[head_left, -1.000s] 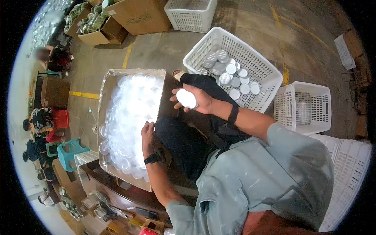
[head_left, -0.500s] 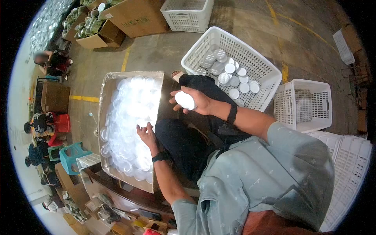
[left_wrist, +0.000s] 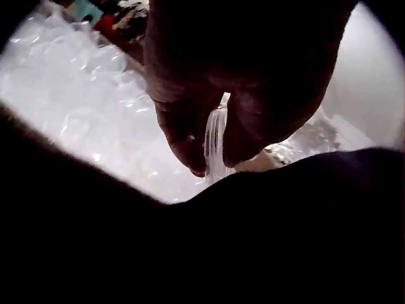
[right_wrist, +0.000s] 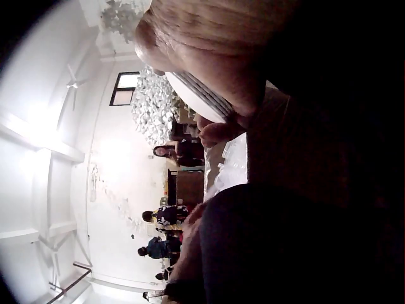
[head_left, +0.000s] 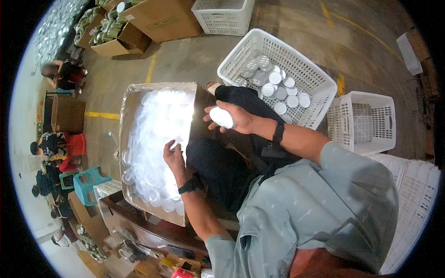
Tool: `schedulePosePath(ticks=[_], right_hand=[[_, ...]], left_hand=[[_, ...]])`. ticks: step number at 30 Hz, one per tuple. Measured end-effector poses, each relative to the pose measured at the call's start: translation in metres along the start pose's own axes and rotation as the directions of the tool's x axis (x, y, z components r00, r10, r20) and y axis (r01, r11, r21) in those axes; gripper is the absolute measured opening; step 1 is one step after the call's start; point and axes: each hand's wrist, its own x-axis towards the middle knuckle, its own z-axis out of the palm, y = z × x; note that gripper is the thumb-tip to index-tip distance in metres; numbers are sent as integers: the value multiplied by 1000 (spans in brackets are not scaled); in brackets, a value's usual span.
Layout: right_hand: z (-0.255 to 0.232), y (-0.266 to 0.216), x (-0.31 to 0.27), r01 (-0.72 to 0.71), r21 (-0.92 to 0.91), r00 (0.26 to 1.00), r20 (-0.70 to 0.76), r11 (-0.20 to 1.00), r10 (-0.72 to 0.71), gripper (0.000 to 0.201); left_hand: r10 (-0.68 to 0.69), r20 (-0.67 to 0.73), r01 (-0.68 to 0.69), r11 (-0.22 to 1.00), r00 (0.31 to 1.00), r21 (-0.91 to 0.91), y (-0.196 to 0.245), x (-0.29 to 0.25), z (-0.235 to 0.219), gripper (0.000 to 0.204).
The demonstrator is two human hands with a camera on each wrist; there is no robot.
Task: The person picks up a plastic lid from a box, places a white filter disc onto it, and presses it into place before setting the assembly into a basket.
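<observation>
At the near edge of the cardboard box (head_left: 160, 216), my left hand (head_left: 174, 158) pinches a clear ridged plastic piece (left_wrist: 216, 142) between fingers and thumb. The box is heaped with clear round plastic pieces (head_left: 155, 157), glaring bright in the head view. My right hand (head_left: 237, 118) holds a white round lid (head_left: 221, 117) on its palm and fingers, above my lap. From the side in the right wrist view, grey ridged edges (right_wrist: 205, 95) show stacked under the white face. Beyond that hand, a white slatted crate (head_left: 301, 60) contains several white round lids (head_left: 280, 94).
More white crates stand to the right (head_left: 391, 121) and at the back (head_left: 222, 23). Large cardboard boxes (head_left: 162, 21) fill the upper left. A teal stool (head_left: 88, 183) sits beyond the clear pieces' box, with other people seated farther off. My bent knee is close to the box.
My left hand opened its fingers over the box, then came up pinching a clear plastic piece. The right hand stays nearly in place with the white lid.
</observation>
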Motion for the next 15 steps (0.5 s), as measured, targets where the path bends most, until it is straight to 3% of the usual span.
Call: schedulePosePath(ticks=[2,4,6,7,8,10,13,15], right_hand=[[-1,2,1,-2,11,1000,11,1000,2,67],[0,4,2,-8,23,999,33,1000,7,68],[1,3,1,-56,-4,998,26,998,56,61],[-1,5,3,-54,-2,998,27,999,54,61],[-5,7,6,-78,-34,996,48,996,79,60],[-9,8,6,-99,-67,993,61,993,103,59],[-2,2,-1,-154,-109,988,8,982,156,53],[6,-7,-10,-136,-92,989,43,986,140,48]], left_hand=[[257,-70,-243,956,964,167,26,3,1,29],[386,3,-383,916,923,117,70,-3,9,24],[395,122,-409,903,911,134,106,-16,26,26],[337,190,-353,934,922,52,134,-32,36,29],[456,251,-498,856,854,141,129,-30,45,31],[533,250,-585,776,808,235,147,-42,66,31],[598,246,-643,741,763,193,143,-44,81,33],[565,275,-622,755,778,208,139,-46,83,34]])
